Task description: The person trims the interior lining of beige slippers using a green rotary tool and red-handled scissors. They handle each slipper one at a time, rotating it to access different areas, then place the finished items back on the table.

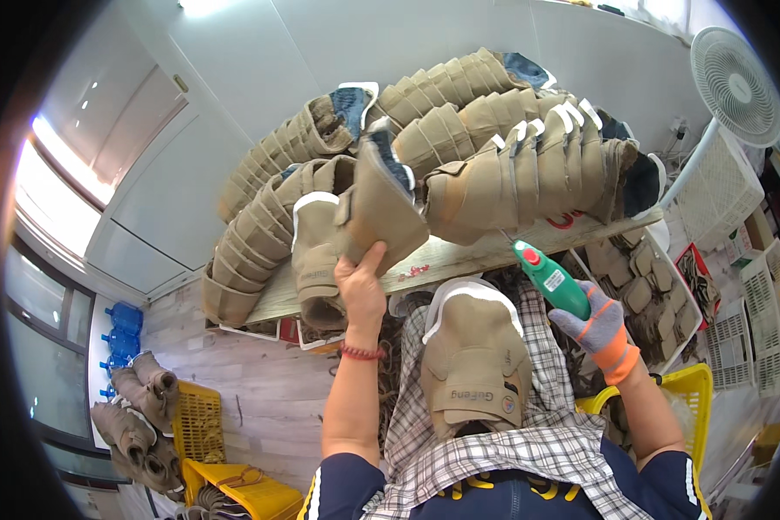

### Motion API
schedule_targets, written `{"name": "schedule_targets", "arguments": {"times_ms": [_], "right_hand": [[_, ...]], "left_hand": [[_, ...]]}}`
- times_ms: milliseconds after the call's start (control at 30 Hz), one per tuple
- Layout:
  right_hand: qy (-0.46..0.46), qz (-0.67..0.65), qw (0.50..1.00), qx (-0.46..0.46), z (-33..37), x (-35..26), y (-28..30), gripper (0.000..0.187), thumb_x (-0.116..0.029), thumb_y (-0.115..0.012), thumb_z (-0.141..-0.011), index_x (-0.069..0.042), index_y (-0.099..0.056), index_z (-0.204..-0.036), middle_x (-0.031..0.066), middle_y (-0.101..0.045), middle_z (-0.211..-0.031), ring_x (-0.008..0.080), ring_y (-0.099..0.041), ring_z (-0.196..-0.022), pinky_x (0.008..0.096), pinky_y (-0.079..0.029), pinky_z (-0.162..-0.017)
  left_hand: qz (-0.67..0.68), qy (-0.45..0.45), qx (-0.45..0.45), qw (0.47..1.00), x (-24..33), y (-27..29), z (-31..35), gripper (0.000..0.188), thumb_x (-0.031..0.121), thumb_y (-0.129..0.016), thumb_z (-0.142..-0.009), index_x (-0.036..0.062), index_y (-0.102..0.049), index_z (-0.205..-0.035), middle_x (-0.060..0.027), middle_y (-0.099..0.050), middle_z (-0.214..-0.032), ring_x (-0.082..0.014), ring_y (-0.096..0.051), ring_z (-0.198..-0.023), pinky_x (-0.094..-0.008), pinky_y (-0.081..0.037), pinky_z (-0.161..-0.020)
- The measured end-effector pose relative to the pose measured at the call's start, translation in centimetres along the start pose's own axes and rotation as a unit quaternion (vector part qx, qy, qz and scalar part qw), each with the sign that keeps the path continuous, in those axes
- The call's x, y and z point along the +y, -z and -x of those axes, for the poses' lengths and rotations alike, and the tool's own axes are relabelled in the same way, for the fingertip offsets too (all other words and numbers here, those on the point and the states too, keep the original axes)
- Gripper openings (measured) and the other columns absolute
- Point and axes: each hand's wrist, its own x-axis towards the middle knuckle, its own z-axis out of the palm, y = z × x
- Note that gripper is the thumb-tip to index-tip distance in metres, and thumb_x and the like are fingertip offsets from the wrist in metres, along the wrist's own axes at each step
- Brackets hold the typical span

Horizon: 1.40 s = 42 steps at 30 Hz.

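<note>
My bare left hand point(360, 290), with a red bead bracelet at the wrist, grips the lower edge of a tan shoe upper point(385, 212) that has a dark fuzzy lining. My right hand point(596, 329), in a grey and orange glove, is wrapped round a green handheld tool point(549, 277) with a red button and a thin tip. That tip points toward the stacked uppers. Across my lap, over a checked apron point(529, 459), lies another tan upper with a white edge point(474, 364). One more upper point(318, 251) stands on the bench beside my left hand.
Long rows of nested uppers point(537, 178) cover the wooden bench point(477, 256). A white fan point(737, 87) stands at the far right, above a box of tan pieces point(637, 286). Yellow crates point(201, 420) and finished-looking shoes point(139, 425) sit on the floor at left.
</note>
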Motion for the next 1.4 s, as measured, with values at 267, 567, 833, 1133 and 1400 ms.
{"name": "schedule_targets", "arguments": {"times_ms": [267, 567, 833, 1133, 1400], "right_hand": [[0.193, 0.0, 0.98, -0.039, -2.9, -6.2, -3.1, 0.052, -0.031, -0.081, -0.069, -0.003, -0.062, -0.109, 0.0137, -0.068, -0.082, 0.0243, -0.068, -0.07, 0.0311, -0.053, -0.065], [0.219, -0.002, 0.976, -0.012, -2.1, -7.2, -3.9, 0.054, -0.031, -0.081, -0.069, -0.002, -0.061, -0.11, 0.0139, -0.068, -0.083, 0.0244, -0.068, -0.071, 0.031, -0.053, -0.065], [0.117, -0.085, 0.989, -0.009, -2.2, -7.9, -3.3, 0.051, -0.029, -0.08, -0.074, 0.001, -0.059, -0.11, 0.0121, -0.069, -0.084, 0.0139, -0.066, -0.075, 0.0276, -0.052, -0.067], [0.008, -0.178, 0.984, -0.03, -3.9, -8.1, -1.5, 0.045, -0.028, -0.079, -0.076, 0.001, -0.061, -0.106, 0.005, -0.066, -0.081, 0.0074, -0.059, -0.07, 0.024, -0.05, -0.063], [0.23, 0.077, 0.968, 0.06, -3.2, -2.2, -0.4, 0.056, -0.032, -0.083, -0.065, -0.001, -0.061, -0.106, 0.0139, -0.066, -0.08, 0.0244, -0.065, -0.067, 0.0329, -0.051, -0.062]], "left_hand": [[0.183, 0.015, 0.022, 0.983, 5.7, -0.7, 2.5, 0.034, -0.002, -0.062, -0.085, 0.002, -0.059, -0.118, -0.0062, -0.063, -0.115, -0.0159, -0.06, -0.103, -0.0305, -0.046, -0.092], [0.083, -0.01, 0.018, 0.996, 5.2, -2.8, 4.3, 0.03, -0.002, -0.064, -0.084, -0.0004, -0.06, -0.115, -0.0059, -0.065, -0.11, -0.0147, -0.061, -0.096, -0.029, -0.047, -0.088], [-0.325, -0.143, -0.053, 0.933, 3.9, -3.1, 5.8, 0.011, 0.001, -0.066, -0.084, -0.002, -0.067, -0.094, -0.0095, -0.069, -0.092, -0.0177, -0.064, -0.08, -0.0297, -0.049, -0.072], [-0.446, -0.32, -0.155, 0.822, 2.3, -1.2, 6.3, 0.012, -0.005, -0.063, -0.08, -0.0021, -0.067, -0.091, -0.0129, -0.067, -0.083, -0.0309, -0.064, -0.074, -0.0353, -0.05, -0.067], [0.269, 0.166, 0.04, 0.948, 13.1, -0.9, 1.5, 0.033, 0.015, -0.046, -0.095, -0.0053, -0.052, -0.12, -0.0173, -0.061, -0.115, -0.028, -0.061, -0.103, -0.0404, -0.049, -0.091]]}}
